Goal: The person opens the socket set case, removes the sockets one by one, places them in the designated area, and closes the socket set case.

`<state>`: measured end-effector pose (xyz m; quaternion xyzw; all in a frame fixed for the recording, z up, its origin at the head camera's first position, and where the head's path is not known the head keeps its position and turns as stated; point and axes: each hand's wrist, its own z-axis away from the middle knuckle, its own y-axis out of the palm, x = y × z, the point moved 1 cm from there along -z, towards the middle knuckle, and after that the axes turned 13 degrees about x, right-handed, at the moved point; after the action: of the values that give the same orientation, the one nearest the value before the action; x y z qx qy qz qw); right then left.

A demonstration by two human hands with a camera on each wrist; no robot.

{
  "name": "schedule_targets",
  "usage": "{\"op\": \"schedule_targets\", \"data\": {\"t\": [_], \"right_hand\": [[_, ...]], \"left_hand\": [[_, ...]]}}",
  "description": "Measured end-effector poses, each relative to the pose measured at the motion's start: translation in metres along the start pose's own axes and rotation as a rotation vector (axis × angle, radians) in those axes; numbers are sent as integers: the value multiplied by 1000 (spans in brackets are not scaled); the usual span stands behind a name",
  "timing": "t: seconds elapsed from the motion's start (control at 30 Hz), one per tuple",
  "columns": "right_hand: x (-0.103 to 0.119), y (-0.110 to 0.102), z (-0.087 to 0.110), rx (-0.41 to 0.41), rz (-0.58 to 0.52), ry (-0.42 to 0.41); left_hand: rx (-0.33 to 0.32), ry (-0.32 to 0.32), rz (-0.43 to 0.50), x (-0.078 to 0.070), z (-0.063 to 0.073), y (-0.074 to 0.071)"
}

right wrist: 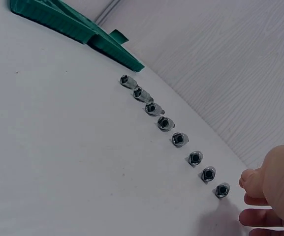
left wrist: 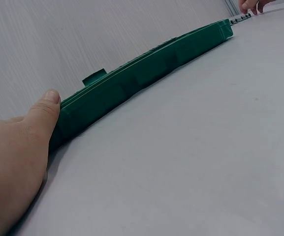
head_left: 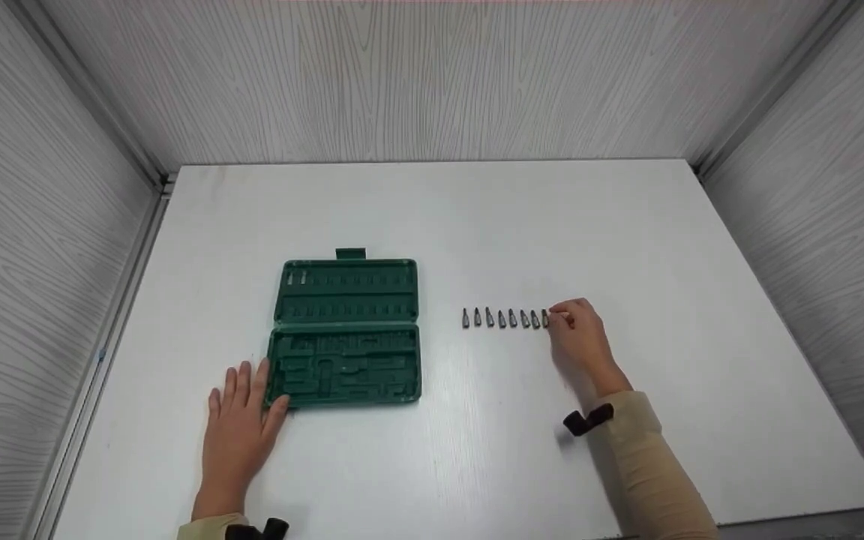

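An unfolded green plastic tool case (head_left: pixel 344 327) lies flat with its moulded slots facing up. My left hand (head_left: pixel 239 431) rests at its lower left corner, fingers straight and spread, the thumb (left wrist: pixel 48 105) against the front edge. To the right of the case, several small metal socket bits (head_left: pixel 502 319) lie in a row, their square-holed ends toward me. My right hand (head_left: pixel 580 339) is at the row's right end, fingertips close beside the last socket bit (right wrist: pixel 222 190). Its fingers are loosely bent, and nothing shows between them.
Two small silver pieces (head_left: pixel 296 278) sit in the upper left slots of the case. A latch tab (head_left: pixel 350 253) sticks out from its far edge. Wood-grain panels (head_left: pixel 432 82) enclose the white table (head_left: pixel 432 217) at the back and both sides.
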<state>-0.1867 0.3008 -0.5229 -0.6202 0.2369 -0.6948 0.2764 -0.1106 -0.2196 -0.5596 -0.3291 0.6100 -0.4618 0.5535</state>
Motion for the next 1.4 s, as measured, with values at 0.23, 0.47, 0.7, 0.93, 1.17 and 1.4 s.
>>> {"op": "schedule_targets", "data": {"t": [0.23, 0.47, 0.7, 0.93, 1.17, 1.4], "right_hand": [[20, 3, 1, -25, 19, -103], [33, 13, 1, -14, -4, -177], [51, 31, -1, 34, 5, -249], [68, 54, -4, 80, 27, -351], [90, 77, -7, 161, 54, -440], [116, 97, -15, 221, 81, -506]], "left_hand": [[0, -5, 3, 1, 0, 0], [-5, -2, 2, 1, 0, 1], [-6, -6, -6, 0, 0, 0], [-9, -8, 0, -1, 0, 0], [-16, -3, 3, 0, 0, 1], [-14, 0, -11, 0, 0, 1]]}}
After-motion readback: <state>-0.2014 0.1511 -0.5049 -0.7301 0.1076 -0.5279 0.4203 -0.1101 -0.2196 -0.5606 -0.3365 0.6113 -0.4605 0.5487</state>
